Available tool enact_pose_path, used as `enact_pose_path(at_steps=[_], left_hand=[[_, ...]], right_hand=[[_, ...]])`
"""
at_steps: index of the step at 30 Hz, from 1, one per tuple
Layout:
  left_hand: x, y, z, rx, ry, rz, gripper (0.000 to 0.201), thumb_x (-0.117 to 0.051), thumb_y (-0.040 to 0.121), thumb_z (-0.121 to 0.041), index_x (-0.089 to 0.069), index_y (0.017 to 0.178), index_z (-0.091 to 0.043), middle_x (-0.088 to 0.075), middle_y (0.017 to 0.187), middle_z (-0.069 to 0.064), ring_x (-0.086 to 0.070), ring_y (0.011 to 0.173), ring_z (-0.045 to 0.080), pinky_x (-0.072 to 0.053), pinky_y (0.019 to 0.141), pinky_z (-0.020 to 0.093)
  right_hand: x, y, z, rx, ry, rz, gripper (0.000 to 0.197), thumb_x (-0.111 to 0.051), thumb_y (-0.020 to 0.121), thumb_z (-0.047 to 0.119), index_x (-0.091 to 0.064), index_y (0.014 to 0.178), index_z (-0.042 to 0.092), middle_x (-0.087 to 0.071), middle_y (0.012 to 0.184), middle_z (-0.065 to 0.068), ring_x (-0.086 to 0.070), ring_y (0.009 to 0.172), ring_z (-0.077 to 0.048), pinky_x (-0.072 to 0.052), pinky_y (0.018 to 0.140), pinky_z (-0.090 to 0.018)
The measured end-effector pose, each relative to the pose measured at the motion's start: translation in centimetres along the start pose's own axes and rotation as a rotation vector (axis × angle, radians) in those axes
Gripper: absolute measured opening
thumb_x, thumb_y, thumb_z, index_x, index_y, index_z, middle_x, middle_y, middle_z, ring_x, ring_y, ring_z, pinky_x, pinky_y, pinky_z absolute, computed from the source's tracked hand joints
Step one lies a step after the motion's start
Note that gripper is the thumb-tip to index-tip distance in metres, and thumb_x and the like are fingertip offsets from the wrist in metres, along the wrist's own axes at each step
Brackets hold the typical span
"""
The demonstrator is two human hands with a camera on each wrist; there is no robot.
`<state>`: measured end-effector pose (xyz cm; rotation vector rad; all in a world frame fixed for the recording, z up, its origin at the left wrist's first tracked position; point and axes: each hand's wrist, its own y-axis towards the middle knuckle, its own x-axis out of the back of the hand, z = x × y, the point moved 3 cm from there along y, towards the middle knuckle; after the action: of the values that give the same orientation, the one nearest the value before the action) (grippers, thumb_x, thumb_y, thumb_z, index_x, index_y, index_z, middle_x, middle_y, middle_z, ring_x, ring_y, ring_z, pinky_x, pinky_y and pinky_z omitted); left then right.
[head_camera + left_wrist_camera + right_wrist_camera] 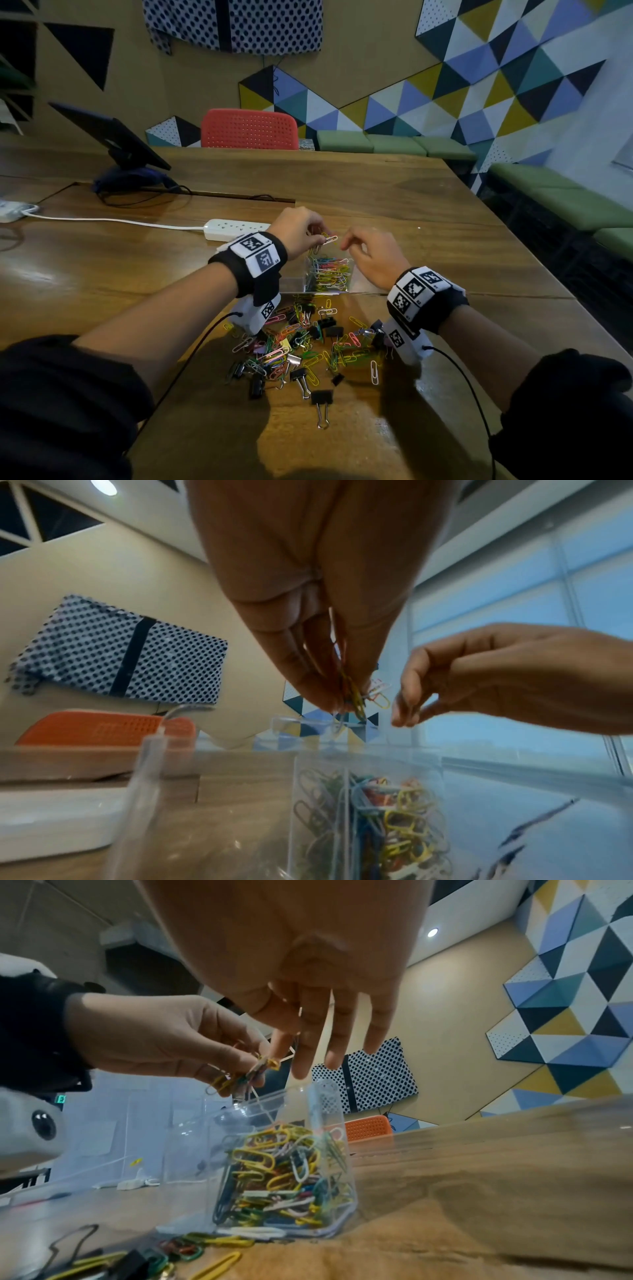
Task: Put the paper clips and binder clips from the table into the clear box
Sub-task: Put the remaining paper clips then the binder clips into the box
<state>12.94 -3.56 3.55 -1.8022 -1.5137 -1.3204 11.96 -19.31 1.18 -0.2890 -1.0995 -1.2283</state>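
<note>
While above clear box (329, 274), L hand (298, 229) w/ paper clips (325, 241).

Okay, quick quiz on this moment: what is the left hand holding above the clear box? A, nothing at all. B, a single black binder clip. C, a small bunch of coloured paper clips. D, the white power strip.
C: the left hand pinches a small bunch of coloured paper clips above the clear box, while the black binder clips lie on the table.
</note>
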Motion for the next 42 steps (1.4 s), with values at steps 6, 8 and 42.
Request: enact_pose_path(at_steps=[6,8,42], left_hand=[[-1.8,0.5,-1.4,-0.079,0.164,0.133,0.019,-0.056,0.089,-0.015,-0.064,0.107,-0.015,-0.067,0.108,0.004,-0.061,0.097,0.017,-0.042,0.08,0.023],[-2.4,0.4,-1.3,-0.082,0.203,0.174,0.019,-0.056,0.09,-0.016,-0.064,0.107,-0.016,-0.066,0.11,0.005,-0.061,0.1,0.019,-0.044,0.082,0.025],[-3.2,-3.6,-2.0,-0.156,0.157,0.084,0.012,-0.058,0.088,-0.027,-0.061,0.097,-0.02,-0.051,0.096,-0.005,-0.044,0.093,0.01,-0.04,0.085,0.025]], right_hand=[[1.2,-1.2,-0.5,-0.027,-0.067,-0.062,0.016,-0.048,0.08,0.001,-0.063,0.077,0.009,-0.06,0.077,0.001,-0.047,0.073,-0.013,-0.033,0.062,-0.017],[1.4,-1.8,-0.5,-0.051,-0.081,-0.012,0.017,-0.049,0.079,0.001,-0.063,0.076,0.01,-0.06,0.074,0.002,-0.047,0.069,-0.009,-0.034,0.063,-0.022],[-3.1,-7.7,1.8,-0.096,-0.135,0.835,0.025,-0.069,0.081,0.022,-0.065,0.104,0.014,-0.052,0.074,0.016,-0.048,0.067,0.001,-0.037,0.061,-0.011]])
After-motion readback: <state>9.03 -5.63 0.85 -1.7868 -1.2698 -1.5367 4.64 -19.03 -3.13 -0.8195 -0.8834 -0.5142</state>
